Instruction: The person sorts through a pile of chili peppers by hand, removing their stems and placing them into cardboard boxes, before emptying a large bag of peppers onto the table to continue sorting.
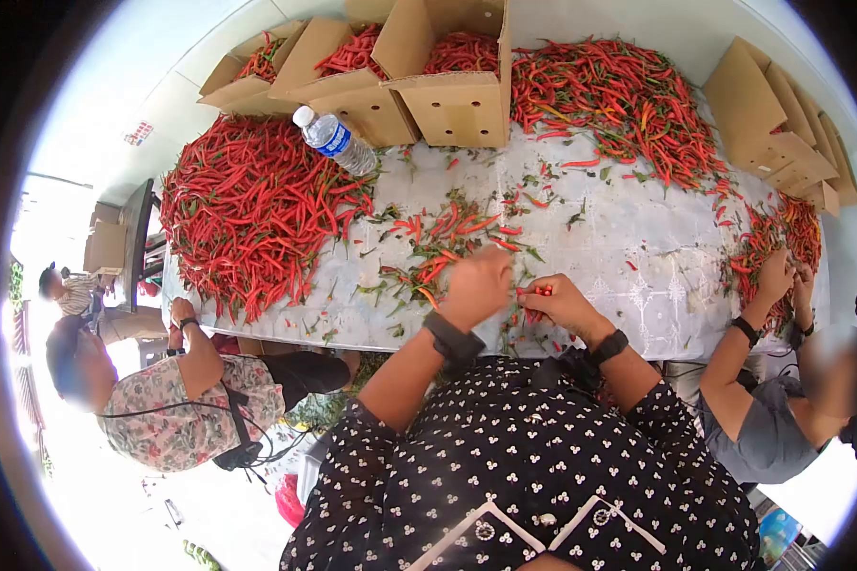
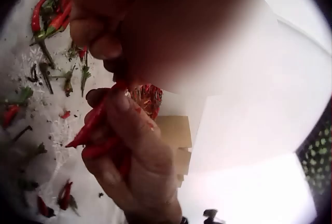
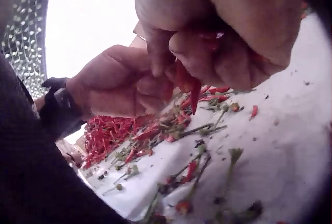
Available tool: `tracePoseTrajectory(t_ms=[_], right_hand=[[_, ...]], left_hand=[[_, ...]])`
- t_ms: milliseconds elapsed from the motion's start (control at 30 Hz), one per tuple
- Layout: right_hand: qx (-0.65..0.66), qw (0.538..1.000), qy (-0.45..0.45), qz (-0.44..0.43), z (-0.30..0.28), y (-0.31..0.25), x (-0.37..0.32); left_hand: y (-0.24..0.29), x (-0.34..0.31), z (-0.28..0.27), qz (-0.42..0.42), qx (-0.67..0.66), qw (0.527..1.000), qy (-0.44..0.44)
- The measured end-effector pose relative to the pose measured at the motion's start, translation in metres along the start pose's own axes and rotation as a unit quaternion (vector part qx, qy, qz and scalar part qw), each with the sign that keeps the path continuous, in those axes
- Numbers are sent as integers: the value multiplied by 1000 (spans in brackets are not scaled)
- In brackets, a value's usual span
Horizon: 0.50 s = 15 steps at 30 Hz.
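My right hand (image 1: 567, 303) grips several red chillies (image 2: 93, 125) over the table, its thumb and fingers bent round them. One chilli points out past the fingertips in the left wrist view. My left hand (image 1: 476, 290), fingers curled, meets the right one and pinches at the top end of that chilli; the stem itself is hidden by the fingers. In the right wrist view a chilli tip (image 3: 195, 99) hangs below the right hand, with the left fingers (image 3: 153, 91) close beside it. Loose chillies and green stems (image 1: 438, 257) lie on the table just beyond both hands.
A large chilli heap (image 1: 257, 209) lies left, another heap (image 1: 619, 105) back right. Cardboard boxes (image 1: 457, 109) stand along the back, with a water bottle (image 1: 338, 143) before them. One person (image 1: 190, 409) is at the left, another (image 1: 781, 409) works chillies at the right.
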State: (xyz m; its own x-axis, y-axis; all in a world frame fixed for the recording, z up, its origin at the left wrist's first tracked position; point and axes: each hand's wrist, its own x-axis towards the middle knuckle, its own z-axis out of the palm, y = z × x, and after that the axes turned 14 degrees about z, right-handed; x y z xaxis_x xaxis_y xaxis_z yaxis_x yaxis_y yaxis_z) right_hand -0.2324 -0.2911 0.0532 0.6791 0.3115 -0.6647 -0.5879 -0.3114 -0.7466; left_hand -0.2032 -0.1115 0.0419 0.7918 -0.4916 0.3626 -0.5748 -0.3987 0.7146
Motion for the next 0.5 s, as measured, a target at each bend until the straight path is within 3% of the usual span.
tracePoseTrajectory(t_ms=[67,100,133,167,200,233,267,300,400,500], right_hand=[[52,997,-52,28,-2,0,-4],[146,986,-78,25,-6,6,-3],[239,965,-104,20,-10,11,-3],[239,965,-103,21,-14,15,-2],[307,945,-114,15,-17,18,0],[373,919,-125,9,-20,22,3],[435,883,-174,29,-24,28,7],[435,883,-174,28,-22,28,10],[441,886,-143,27,-15,27,14],[407,908,-103,24,-10,25,16]], left_hand=[[-16,-3,-16,31,237,968,70],[-15,-3,-30,31,235,969,69],[-14,-4,-48,-83,183,979,31],[-15,-5,-61,-195,129,972,-7],[-28,-12,-59,-149,159,975,-29],[-30,-16,-54,-150,160,975,-28],[-19,-13,-49,-152,164,971,-87],[-10,-10,-41,-154,168,963,-145],[3,-7,-15,-125,246,938,-207],[-11,-15,6,-108,257,944,-174]])
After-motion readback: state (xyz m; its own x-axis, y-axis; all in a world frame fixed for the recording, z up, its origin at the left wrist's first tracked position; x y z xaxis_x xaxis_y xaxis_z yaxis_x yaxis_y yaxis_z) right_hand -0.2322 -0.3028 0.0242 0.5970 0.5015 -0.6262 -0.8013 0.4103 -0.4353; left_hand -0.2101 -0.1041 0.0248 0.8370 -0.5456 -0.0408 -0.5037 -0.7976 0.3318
